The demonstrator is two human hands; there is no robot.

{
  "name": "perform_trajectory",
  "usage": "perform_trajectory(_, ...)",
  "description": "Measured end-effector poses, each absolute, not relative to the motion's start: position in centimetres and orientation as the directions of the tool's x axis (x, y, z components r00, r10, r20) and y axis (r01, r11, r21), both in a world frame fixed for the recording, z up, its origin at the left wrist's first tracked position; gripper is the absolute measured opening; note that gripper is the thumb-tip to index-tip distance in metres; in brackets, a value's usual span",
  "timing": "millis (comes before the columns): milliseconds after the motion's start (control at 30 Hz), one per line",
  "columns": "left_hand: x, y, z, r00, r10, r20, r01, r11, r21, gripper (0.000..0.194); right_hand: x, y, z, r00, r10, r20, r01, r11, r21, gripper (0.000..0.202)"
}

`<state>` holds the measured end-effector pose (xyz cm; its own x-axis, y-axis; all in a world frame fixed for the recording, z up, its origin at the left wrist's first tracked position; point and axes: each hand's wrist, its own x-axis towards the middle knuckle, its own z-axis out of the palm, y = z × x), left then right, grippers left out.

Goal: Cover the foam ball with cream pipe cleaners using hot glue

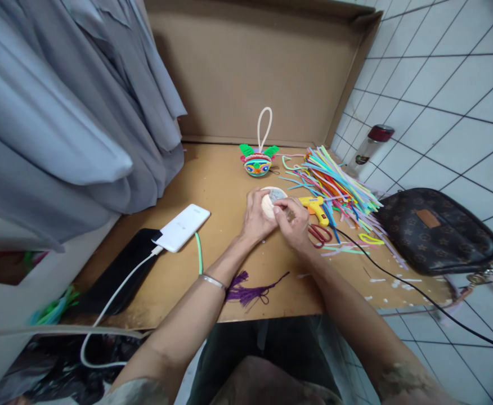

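Observation:
A small round cream piece (267, 208) with a greyish inner face is held over the table, tilted. My left hand (252, 218) is wrapped round its left side. The thumb and fingers of my right hand (295, 224) are closed on its right edge; whether they also pinch something small is hidden. Just right of that hand lie a yellow glue gun (323, 216) and red-handled scissors (319, 236), partly covered by the hand. Beyond my hands sits a colourful animal-head ornament (258, 164) with green ears and a white loop. A purple tassel (246, 293) lies near my left forearm.
Many coloured pipe cleaners (339, 177) are heaped at the right, beside a brown handbag (436, 230) and a glass bottle (367, 151). A white power bank (185, 228) with a cable lies left. Cardboard (255, 73) stands behind; a grey curtain (81, 112) hangs left.

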<state>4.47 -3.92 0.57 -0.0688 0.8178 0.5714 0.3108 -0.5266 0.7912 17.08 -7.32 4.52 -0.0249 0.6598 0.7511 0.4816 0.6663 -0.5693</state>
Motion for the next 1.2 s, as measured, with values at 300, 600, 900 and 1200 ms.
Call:
perform_trajectory(300, 4.2, -3.8, 0.9, -0.113, 0.839, 0.533, 0.161, -0.514, 0.843, 0.071, 16.8, -7.7, 4.6, 0.072, 0.683, 0.726, 0.374, 0.657, -0.655, 0.018)
perform_trajectory(600, 4.1, -3.2, 1.0, -0.151, 0.918, 0.365, 0.034, -0.365, 0.931, 0.084, 17.8, -5.7, 3.5, 0.254, 0.738, 0.625, 0.26, 0.57, -0.779, 0.024)
perform_trajectory(900, 4.0, -3.6, 2.0, -0.098, 0.942, 0.321, 0.007, -0.322, 0.947, 0.086, 18.5, -3.2, 1.9, 0.362, 0.853, 0.375, 0.068, 0.377, -0.924, 0.042)
perform_trajectory(1200, 4.1, -3.7, 2.0, -0.044, 0.945, 0.324, -0.041, -0.326, 0.945, 0.088, 18.2, -3.5, 2.0, 0.321, 0.901, 0.292, -0.042, 0.322, -0.946, 0.049)
